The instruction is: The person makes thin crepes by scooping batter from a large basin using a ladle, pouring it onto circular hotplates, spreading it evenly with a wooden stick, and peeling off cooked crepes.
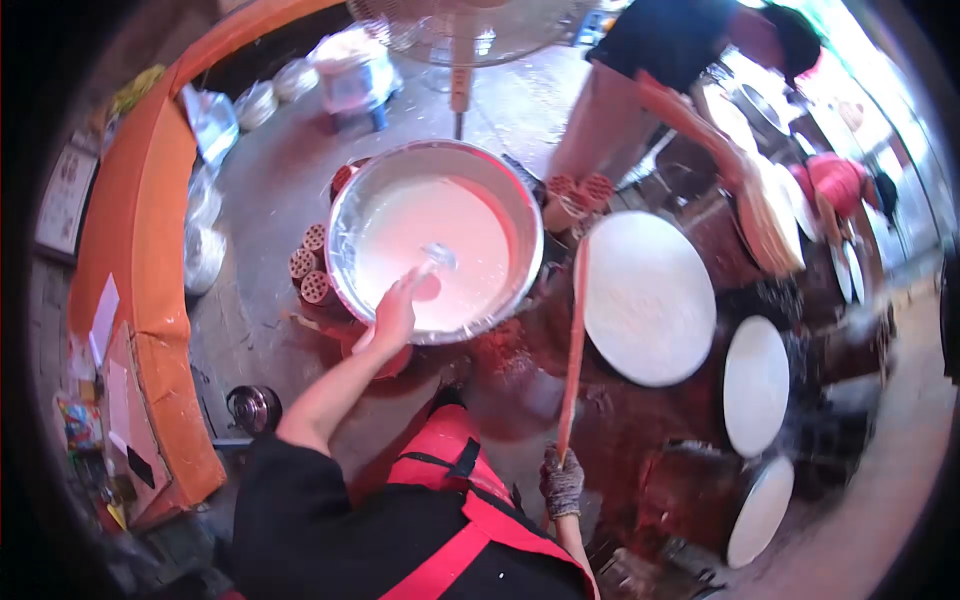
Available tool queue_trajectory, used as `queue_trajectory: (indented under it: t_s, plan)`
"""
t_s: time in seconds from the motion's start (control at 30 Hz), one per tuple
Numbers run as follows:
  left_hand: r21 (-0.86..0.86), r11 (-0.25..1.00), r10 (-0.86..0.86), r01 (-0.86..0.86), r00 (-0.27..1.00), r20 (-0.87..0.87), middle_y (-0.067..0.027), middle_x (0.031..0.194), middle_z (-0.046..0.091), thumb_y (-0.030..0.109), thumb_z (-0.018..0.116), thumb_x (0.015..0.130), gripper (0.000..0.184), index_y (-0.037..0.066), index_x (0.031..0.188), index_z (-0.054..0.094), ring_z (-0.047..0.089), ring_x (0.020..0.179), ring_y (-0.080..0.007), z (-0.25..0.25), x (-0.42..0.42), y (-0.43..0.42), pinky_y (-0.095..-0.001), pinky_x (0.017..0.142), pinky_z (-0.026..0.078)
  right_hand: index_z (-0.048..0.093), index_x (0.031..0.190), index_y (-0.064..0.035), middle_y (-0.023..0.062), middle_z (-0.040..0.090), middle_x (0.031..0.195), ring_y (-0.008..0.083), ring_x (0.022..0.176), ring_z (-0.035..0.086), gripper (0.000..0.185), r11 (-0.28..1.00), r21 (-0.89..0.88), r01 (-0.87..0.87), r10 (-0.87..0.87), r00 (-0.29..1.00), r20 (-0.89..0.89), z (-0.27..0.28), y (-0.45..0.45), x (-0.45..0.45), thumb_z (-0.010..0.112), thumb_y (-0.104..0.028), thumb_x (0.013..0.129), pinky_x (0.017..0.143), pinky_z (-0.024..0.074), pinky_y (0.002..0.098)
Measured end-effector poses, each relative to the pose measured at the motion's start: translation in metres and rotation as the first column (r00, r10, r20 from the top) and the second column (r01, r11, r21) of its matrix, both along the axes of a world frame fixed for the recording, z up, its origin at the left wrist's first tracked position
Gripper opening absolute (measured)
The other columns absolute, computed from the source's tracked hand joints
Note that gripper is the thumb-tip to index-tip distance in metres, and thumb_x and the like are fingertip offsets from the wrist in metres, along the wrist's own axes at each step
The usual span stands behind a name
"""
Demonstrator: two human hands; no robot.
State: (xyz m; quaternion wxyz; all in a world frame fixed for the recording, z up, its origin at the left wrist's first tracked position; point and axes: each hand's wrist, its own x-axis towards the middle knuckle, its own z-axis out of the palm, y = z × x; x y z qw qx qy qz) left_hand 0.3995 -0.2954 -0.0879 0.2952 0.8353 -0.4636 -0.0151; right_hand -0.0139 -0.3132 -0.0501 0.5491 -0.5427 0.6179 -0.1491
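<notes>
My bare left hand (396,312) reaches over the near rim of a large metal basin (535,225) of milky white batter (425,220). Its fingers are closed on a ladle (438,258), whose shiny bowl is at the batter; the handle is mostly hidden. My right hand (562,482), in a grey knitted glove, is wrapped round the lower part of a long wooden stick (574,370). The stick stretches away from me along the left edge of a round griddle (650,300) covered in a white layer.
More white-topped round griddles (757,387) stand at the right. Perforated coal briquettes (316,287) are stacked left of the basin. A fan (460,30) stands beyond it. A co-worker (660,60) bends over stacked pale sheets (770,215); another person (840,185) works farther right.
</notes>
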Motion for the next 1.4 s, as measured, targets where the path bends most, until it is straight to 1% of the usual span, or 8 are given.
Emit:
queue_trajectory:
  t_s: [0.17, 0.27, 0.37, 0.43, 0.53, 0.97, 1.33, 1.4]
  plan:
    - [0.581, 0.63, -0.71, 0.515, 0.685, 0.164, -0.0176, 0.088, 0.056, 0.012, 0.042, 0.087, 0.036, 0.007, 0.122, 0.045, 0.057, 0.079, -0.0328, -0.035, 0.122, -0.049, -0.0398, 0.069, 0.047, 0.047, 0.121, -0.0066, 0.0213, 0.058, 0.099, 0.0333, 0.081, 0.06, 0.037, 0.813, -0.251, -0.526, 0.487, 0.849, -0.204, 0.013, -0.078, 0.141, 0.046, -0.026, 0.09, 0.065, 0.0466, 0.0404]
    - [0.429, 0.902, -0.042, 0.048, 0.999, -0.024, -0.0171, 0.086, 0.059, 0.021, 0.041, 0.088, 0.034, 0.006, 0.116, 0.051, 0.06, 0.078, -0.0329, -0.063, 0.126, -0.061, -0.044, 0.073, 0.046, 0.031, 0.136, -0.0132, 0.0233, 0.045, 0.124, 0.0368, 0.103, 0.053, 0.048, 0.546, -0.462, -0.699, 0.648, 0.702, -0.296, 0.005, -0.121, 0.213, 0.043, -0.017, 0.09, 0.078, 0.0457, 0.0411]
    - [0.616, 0.783, 0.47, -0.087, 0.732, -0.494, -0.0183, 0.072, 0.055, 0.029, 0.039, 0.09, 0.041, 0.01, 0.126, 0.04, 0.058, 0.062, -0.0309, -0.121, 0.079, -0.091, -0.0393, 0.054, 0.048, 0.027, 0.138, -0.0141, 0.0186, 0.057, 0.113, 0.0345, 0.098, 0.057, 0.054, 0.58, -0.318, -0.75, 0.643, 0.661, -0.386, -0.047, -0.147, 0.265, 0.044, -0.009, 0.087, 0.079, 0.0446, 0.0418]
    - [0.185, 0.882, -0.094, -0.434, -0.547, -0.832, 0.0023, 0.053, 0.035, 0.014, 0.041, 0.09, 0.013, 0.008, 0.101, 0.045, 0.034, 0.038, -0.0099, -0.131, 0.051, -0.123, -0.0245, 0.031, 0.031, 0.021, 0.14, -0.0161, 0.0181, 0.059, 0.104, 0.0351, 0.092, 0.058, 0.061, 0.661, -0.144, -0.737, 0.701, 0.674, -0.233, -0.06, -0.153, 0.267, 0.044, -0.006, 0.085, 0.077, 0.0445, 0.042]
    - [0.45, 0.843, -0.299, -0.293, -0.952, -0.061, 0.0023, 0.052, 0.033, 0.008, 0.041, 0.09, 0.002, 0.006, 0.09, 0.041, 0.031, 0.037, -0.0062, -0.134, 0.041, -0.144, -0.0203, 0.031, 0.029, 0.012, 0.142, -0.0185, 0.017, 0.058, 0.083, 0.0324, 0.072, 0.056, 0.074, 0.615, -0.179, -0.768, 0.708, 0.637, -0.305, -0.086, -0.153, 0.24, 0.049, -0.003, 0.079, 0.067, 0.0448, 0.0398]
    - [0.008, 0.702, -0.573, -0.712, -0.572, -0.587, 0.0035, 0.051, 0.031, 0.03, 0.04, 0.093, 0.021, 0.012, 0.082, 0.04, 0.029, 0.035, -0.0047, 0.133, -0.021, -0.153, -0.0175, 0.028, 0.024, 0.01, 0.142, -0.0241, 0.0241, 0.058, 0.095, 0.0367, 0.074, 0.06, 0.079, 0.483, -0.103, -0.87, 0.772, 0.478, -0.419, 0.068, -0.17, 0.121, 0.051, -0.004, 0.077, 0.064, 0.0459, 0.0444]
    - [-0.201, 0.892, -0.111, -0.405, 0.235, -0.966, 0.0014, 0.062, 0.035, 0.034, 0.042, 0.094, 0.025, 0.01, 0.09, 0.036, 0.029, 0.043, -0.002, 0.349, 0.003, -0.092, -0.0149, 0.031, 0.022, 0.026, 0.138, -0.0121, 0.0196, 0.06, 0.094, 0.0338, 0.072, 0.061, 0.059, 0.252, -0.837, -0.485, 0.607, 0.753, -0.253, 0.14, -0.193, 0.098, 0.048, -0.014, 0.083, 0.06, 0.0479, 0.0426]
    - [-0.029, 0.933, -0.03, -0.359, 0.004, -1.0, 0.0013, 0.063, 0.037, 0.032, 0.039, 0.095, 0.028, 0.005, 0.093, 0.037, 0.031, 0.042, -0.0023, 0.319, 0.024, -0.093, -0.0148, 0.031, 0.024, 0.024, 0.139, -0.0133, 0.0192, 0.059, 0.095, 0.0338, 0.072, 0.061, 0.06, 0.288, -0.788, -0.544, 0.524, 0.778, -0.345, 0.129, -0.177, 0.112, 0.047, -0.013, 0.083, 0.06, 0.0478, 0.0437]
